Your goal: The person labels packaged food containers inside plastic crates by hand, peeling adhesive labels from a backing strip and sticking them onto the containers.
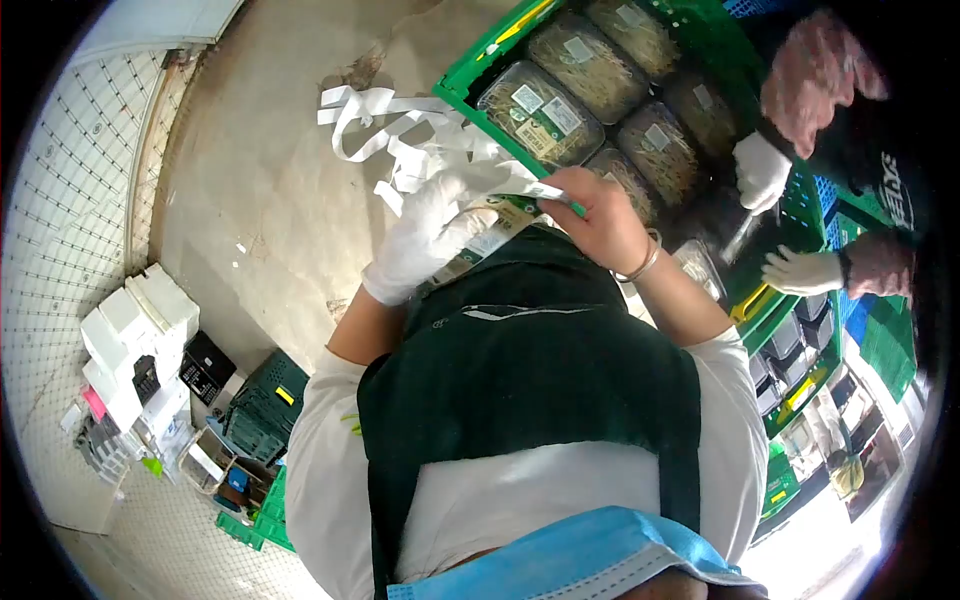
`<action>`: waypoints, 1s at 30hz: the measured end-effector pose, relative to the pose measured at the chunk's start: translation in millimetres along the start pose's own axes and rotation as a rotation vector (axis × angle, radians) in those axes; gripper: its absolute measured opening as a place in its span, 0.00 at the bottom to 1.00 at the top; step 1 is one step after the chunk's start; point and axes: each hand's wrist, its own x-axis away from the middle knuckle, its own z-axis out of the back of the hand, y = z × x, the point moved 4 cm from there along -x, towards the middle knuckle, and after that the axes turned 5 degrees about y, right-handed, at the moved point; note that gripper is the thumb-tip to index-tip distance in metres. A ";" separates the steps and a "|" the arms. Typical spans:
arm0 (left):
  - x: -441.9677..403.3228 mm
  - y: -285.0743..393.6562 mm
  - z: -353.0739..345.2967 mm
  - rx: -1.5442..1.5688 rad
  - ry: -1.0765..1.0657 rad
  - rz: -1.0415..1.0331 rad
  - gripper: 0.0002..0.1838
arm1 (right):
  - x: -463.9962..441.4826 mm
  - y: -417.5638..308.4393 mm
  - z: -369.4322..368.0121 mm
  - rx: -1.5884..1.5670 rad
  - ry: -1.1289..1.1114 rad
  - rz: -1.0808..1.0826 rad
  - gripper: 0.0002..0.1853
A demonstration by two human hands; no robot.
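Observation:
My left hand (428, 238), in a white glove, is closed round a white label strip (500, 182) in front of my apron. My bare right hand (604, 222) pinches the strip's right end between thumb and fingers. Under the strip, printed labels (487, 240) in green and tan show between my hands, partly hidden by the left glove. A loose tangle of white backing tape (395, 140) spreads beyond my left hand. Just past my hands stands a green crate (462, 75) with several clear-lidded packs (541, 113) that carry labels.
To the right, a co-worker's two gloved hands (762, 172) reach over the crate. More green crates with dark trays (788, 338) stand below them. White boxes (140, 330), a black crate (206, 366) and dark green crates (266, 405) sit by the left wall.

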 end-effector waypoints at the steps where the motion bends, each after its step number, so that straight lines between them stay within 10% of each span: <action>1: -4.6 11.4 -3.2 0.001 0.059 -0.058 0.05 | 0.8 -2.4 -2.6 -0.002 0.004 -0.002 0.13; 3: -11.4 23.4 -8.8 -0.003 0.113 -0.117 0.04 | 0.6 -5.9 -1.1 0.117 0.152 -0.002 0.12; 7: -11.3 7.2 -12.2 0.158 0.038 0.423 0.06 | -20.3 27.9 31.7 0.490 0.291 0.004 0.12; 13: -9.3 -37.7 13.7 0.275 0.167 0.392 0.07 | -66.3 229.6 61.2 0.977 0.319 -0.337 0.25; 19: -6.6 -24.8 12.6 0.384 0.069 0.444 0.13 | -62.8 194.9 69.8 1.137 0.493 -0.403 0.35; 21: -13.0 -17.4 3.2 0.423 0.123 0.423 0.17 | -52.8 172.0 69.6 0.744 0.408 -0.478 0.34; 23: -21.8 -1.6 -4.8 0.338 0.113 0.274 0.18 | -37.9 95.4 46.6 -0.418 0.039 -0.476 0.29; 30: -41.8 25.3 -29.5 0.077 0.079 0.157 0.08 | -8.1 18.4 28.9 -0.073 0.043 -0.180 0.12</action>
